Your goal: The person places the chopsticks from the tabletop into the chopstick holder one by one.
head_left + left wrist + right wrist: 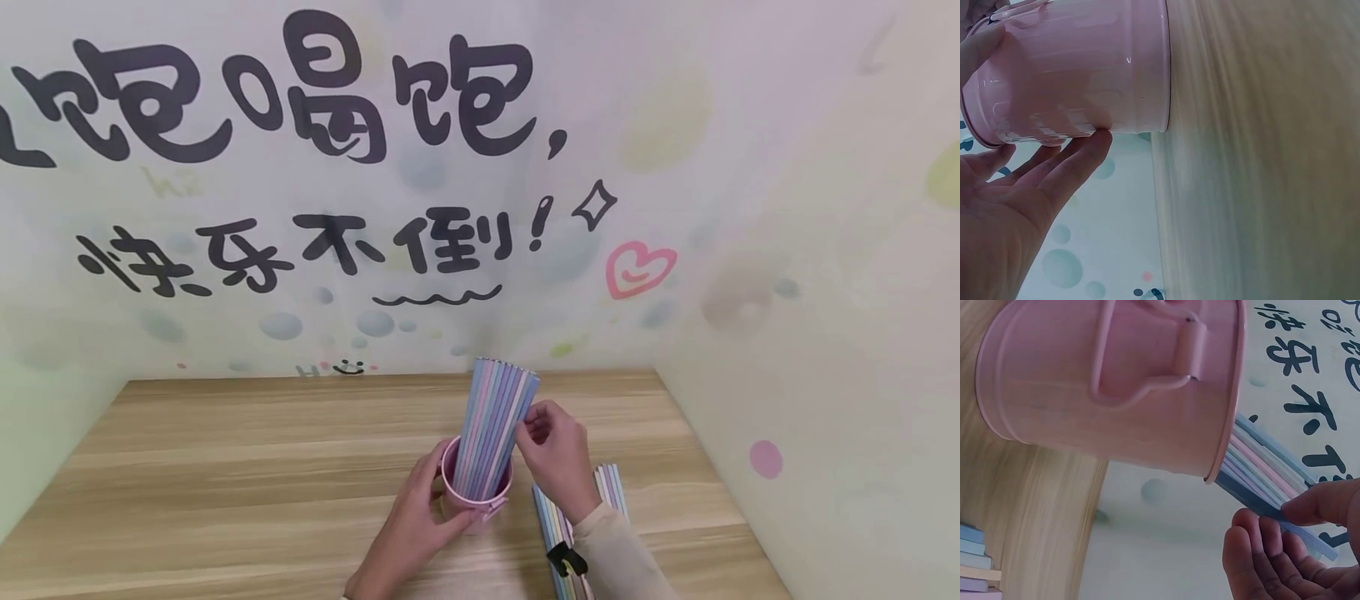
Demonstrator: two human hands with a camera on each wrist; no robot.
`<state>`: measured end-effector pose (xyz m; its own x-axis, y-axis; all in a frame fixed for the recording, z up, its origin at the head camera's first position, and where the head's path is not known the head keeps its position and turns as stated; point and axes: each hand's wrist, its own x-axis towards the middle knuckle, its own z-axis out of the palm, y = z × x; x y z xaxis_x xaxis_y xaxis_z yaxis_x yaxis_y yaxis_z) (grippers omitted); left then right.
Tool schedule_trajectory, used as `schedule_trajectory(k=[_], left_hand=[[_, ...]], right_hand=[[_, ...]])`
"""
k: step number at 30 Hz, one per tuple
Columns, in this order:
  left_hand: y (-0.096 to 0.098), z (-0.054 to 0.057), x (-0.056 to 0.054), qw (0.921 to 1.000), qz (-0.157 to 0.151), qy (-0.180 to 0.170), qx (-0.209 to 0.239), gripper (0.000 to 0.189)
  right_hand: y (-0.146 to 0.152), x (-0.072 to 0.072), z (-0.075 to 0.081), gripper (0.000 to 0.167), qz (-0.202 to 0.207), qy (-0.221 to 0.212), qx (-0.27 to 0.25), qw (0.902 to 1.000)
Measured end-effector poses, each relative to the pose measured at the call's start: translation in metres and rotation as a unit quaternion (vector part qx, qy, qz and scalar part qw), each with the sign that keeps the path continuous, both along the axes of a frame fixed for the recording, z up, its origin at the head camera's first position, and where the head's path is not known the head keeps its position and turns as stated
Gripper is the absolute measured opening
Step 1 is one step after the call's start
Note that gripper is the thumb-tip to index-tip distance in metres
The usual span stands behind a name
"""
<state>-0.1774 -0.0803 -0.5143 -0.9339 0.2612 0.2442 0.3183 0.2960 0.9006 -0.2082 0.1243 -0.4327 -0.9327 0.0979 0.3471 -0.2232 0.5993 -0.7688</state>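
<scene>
A small pink bucket (pixel 454 507) with a wire handle stands on the table, holding a bundle of slim pastel pencil-like sticks (pixel 491 425) that lean to the right and rise well above its rim. My left hand (pixel 411 527) grips the bucket, fingers along its left side and thumb at the front near the handle. In the left wrist view, fingertips touch the pink wall (pixel 1079 69). At the bundle's right edge, my right hand (pixel 561 458) pinches an outer stick between thumb and curled fingers, as the right wrist view shows. The sticks' lower ends are hidden inside the bucket.
A second bundle of pastel sticks (pixel 551 517) lies on the wooden table (pixel 247 492), partly hidden under my right forearm. A black clip (pixel 567 559) sits on it. A printed wall (pixel 420 333) closes off the back, with side walls left and right.
</scene>
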Motion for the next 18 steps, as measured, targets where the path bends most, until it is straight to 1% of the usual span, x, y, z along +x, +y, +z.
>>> schedule_trajectory(k=[5, 10, 14, 18], left_hand=[[0.0, 0.0, 0.0, 1.0, 0.0, -0.001, -0.005, 0.096], [0.0, -0.001, 0.001, 0.9999, 0.005, -0.005, -0.008, 0.096], [0.0, -0.001, 0.001, 1.0, 0.007, -0.003, -0.005, 0.097], [0.0, -0.001, 0.001, 1.0, 0.008, 0.003, -0.004, 0.097]], right_hand=[[0.001, 0.001, -0.001, 0.006, 0.001, -0.002, -0.006, 1.0], [0.01, 0.003, -0.004, 0.007, -0.016, -0.018, -0.01, 0.9997], [0.028, 0.004, -0.009, 0.007, -0.039, -0.031, 0.008, 0.9987], [0.054, 0.006, -0.02, 0.008, -0.065, -0.066, 0.036, 0.9951]])
